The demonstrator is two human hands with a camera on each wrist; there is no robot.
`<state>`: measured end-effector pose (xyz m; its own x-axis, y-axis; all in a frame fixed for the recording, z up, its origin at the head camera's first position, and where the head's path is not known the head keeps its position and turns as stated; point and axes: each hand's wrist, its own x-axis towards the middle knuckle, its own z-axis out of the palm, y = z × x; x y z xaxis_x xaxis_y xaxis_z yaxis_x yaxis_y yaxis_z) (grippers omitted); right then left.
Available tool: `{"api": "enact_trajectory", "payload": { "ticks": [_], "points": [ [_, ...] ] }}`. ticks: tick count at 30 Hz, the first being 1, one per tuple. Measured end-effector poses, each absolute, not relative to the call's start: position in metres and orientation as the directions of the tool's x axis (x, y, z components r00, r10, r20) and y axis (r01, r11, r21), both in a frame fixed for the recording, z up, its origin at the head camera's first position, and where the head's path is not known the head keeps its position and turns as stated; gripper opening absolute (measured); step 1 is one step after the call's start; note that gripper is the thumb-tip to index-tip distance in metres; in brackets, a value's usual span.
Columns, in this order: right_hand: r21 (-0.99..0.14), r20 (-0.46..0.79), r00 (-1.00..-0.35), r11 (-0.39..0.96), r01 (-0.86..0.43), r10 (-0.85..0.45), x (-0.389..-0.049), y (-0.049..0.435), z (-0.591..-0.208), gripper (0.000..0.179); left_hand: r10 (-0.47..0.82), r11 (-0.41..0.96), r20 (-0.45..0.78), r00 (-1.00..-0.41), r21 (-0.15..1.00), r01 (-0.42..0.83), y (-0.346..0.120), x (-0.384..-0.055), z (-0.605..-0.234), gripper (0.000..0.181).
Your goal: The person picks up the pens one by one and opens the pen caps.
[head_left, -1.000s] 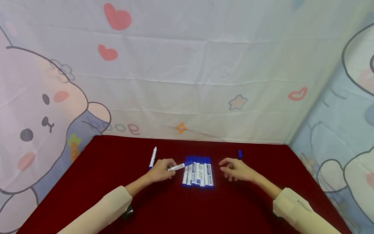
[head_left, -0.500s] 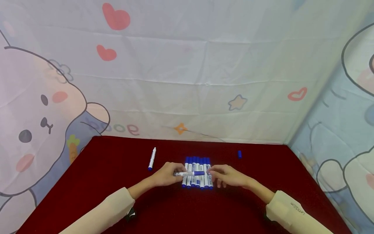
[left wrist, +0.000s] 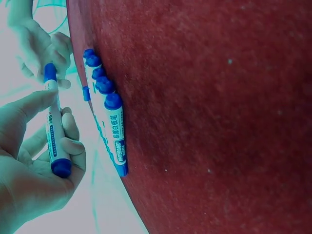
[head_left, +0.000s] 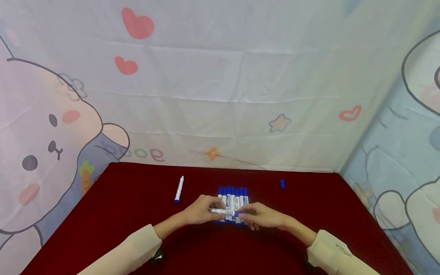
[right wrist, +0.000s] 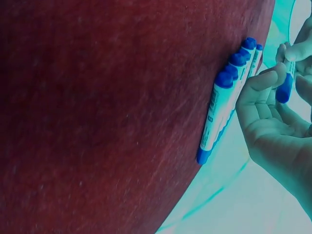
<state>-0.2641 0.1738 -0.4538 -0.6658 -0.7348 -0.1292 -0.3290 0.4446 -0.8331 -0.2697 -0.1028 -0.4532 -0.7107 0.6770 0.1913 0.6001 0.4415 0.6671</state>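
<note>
My left hand [head_left: 203,210] holds a white whiteboard marker [left wrist: 54,131] with a blue cap, thumb on one side and fingers curled round the other. The marker lies roughly level above a row of capped whiteboard markers [head_left: 228,198], its cap pointing right. Around that cap [right wrist: 284,91] are the bent fingers and thumb of my right hand [head_left: 264,215]. A small gap shows beside the cap in the right wrist view; whether any finger touches it is hard to see. Both hands partly cover the lower ends of the row.
An uncapped marker [head_left: 179,190] lies left of the row, its white tip pointing away. A loose blue cap [head_left: 282,184] is at the back right. Red cloth [head_left: 137,198] covers the table, and a printed curtain [head_left: 220,95] hangs behind it.
My left hand has moved right and nearer with the marker, which has turned from slanted to nearly level. My right hand has come left, its fingers now around the marker's cap.
</note>
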Motion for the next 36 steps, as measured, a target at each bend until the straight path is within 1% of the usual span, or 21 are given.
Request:
{"api": "enact_trajectory", "payload": {
  "ticks": [4, 9, 12, 16, 18, 20, 23, 27, 29, 32, 36],
  "points": [
    [-0.852, -0.141, -0.631, 0.418, -0.316, -0.763, -0.266, 0.169, -0.455, 0.043, 0.680, 0.423, 0.210, -0.702, 0.670, 0.610, -0.100, -0.269, -0.452, 0.019],
    [-0.887, -0.200, -0.643, 0.416, -0.202, -0.740, -0.264, 0.161, -0.454, 0.042, 0.679, 0.414, 0.213, -0.703, 0.679, 0.606, -0.099, -0.267, -0.451, 0.020],
    [-0.896, -0.227, -0.639, 0.415, -0.158, -0.734, -0.262, 0.158, -0.454, 0.043, 0.679, 0.421, 0.215, -0.702, 0.670, 0.612, -0.098, -0.265, -0.451, 0.021],
    [-0.903, -0.245, -0.619, 0.407, -0.135, -0.747, -0.260, 0.157, -0.452, 0.044, 0.695, 0.399, 0.239, -0.679, 0.657, 0.640, -0.098, -0.265, -0.452, 0.023],
    [-0.905, -0.238, -0.609, 0.401, -0.144, -0.756, -0.260, 0.158, -0.452, 0.044, 0.700, 0.381, 0.248, -0.670, 0.664, 0.644, -0.098, -0.266, -0.453, 0.023],
    [-0.898, -0.221, -0.599, 0.400, -0.182, -0.770, -0.260, 0.159, -0.453, 0.043, 0.706, 0.366, 0.248, -0.663, 0.674, 0.642, -0.098, -0.268, -0.454, 0.023],
    [-0.846, -0.171, -0.590, 0.425, -0.323, -0.789, -0.260, 0.162, -0.456, 0.040, 0.719, 0.365, 0.230, -0.656, 0.679, 0.637, -0.098, -0.268, -0.453, 0.023],
    [-0.692, -0.050, -0.589, 0.454, -0.562, -0.806, -0.259, 0.164, -0.459, 0.035, 0.743, 0.382, 0.208, -0.637, 0.648, 0.658, -0.098, -0.266, -0.450, 0.024],
    [-0.620, 0.006, -0.595, 0.463, -0.633, -0.804, -0.259, 0.163, -0.460, 0.034, 0.750, 0.383, 0.207, -0.628, 0.638, 0.668, -0.097, -0.265, -0.447, 0.024],
    [-0.548, 0.050, -0.603, 0.483, -0.683, -0.796, -0.257, 0.162, -0.459, 0.033, 0.754, 0.377, 0.199, -0.626, 0.650, 0.661, -0.097, -0.265, -0.444, 0.024],
    [-0.459, 0.055, -0.632, 0.543, -0.703, -0.773, -0.255, 0.160, -0.458, 0.031, 0.768, 0.341, 0.192, -0.611, 0.684, 0.644, -0.097, -0.267, -0.443, 0.023]
  ]
}}
